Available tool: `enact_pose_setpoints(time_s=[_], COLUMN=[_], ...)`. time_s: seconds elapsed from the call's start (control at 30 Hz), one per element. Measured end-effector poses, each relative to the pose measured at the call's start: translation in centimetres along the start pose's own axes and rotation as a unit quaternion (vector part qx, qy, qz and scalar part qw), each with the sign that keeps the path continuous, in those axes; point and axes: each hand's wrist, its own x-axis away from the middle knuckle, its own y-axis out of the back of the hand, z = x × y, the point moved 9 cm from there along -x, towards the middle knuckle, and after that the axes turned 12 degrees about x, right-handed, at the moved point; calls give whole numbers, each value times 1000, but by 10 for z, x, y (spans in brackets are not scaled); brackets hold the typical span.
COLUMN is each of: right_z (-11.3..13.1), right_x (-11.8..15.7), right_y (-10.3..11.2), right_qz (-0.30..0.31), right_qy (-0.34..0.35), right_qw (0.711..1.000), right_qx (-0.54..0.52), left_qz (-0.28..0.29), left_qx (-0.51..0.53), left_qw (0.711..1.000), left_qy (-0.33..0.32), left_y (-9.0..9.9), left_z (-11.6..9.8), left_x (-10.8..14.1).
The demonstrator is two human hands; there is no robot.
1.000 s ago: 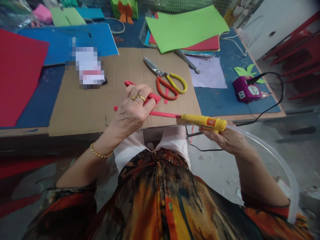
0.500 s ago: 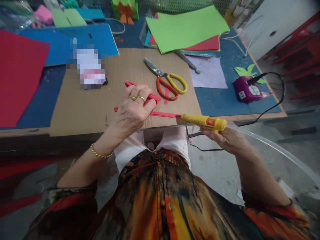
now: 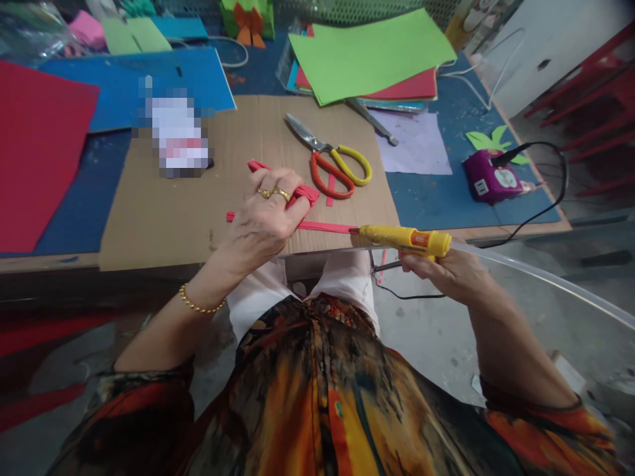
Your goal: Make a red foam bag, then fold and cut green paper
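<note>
My left hand is closed on a folded red paper piece and presses it on the cardboard sheet. From under that hand a thin red strip runs right to the table's front edge. My right hand grips a yellow glue gun, its nozzle at the strip's right end. A clear glue stick trails from the gun's back. Scissors with one orange and one yellow handle lie beyond my left hand, partly open, over a short red scrap.
Green sheets top a paper stack at the back, near a metal tool and lilac paper. A purple power box with a black cord sits right. Red paper and a blue board lie left.
</note>
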Motion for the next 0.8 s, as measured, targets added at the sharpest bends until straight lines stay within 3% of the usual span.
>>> enact_pose_setpoints(time_s=[0.13,0.37,0.67,0.8], right_z=[3,-3,-14,-7], right_x=[0,0,5,4], right_y=[-3,-2,-6,-3], right_qz=[27,14,10,2], right_qy=[-19,-10,-31,-13], right_qw=[999,1000,999,1000], right_qx=[-23,-24,-6,-26], left_qz=[-12,-71,-52,-25], left_qx=[-12,-111,-101,-39], left_qw=[1000,988,991,999], left_qy=[-5,-83,-69,-23], left_y=[2,3,3,1], left_z=[-1,-16,-14,-5], left_x=[0,3,3,2])
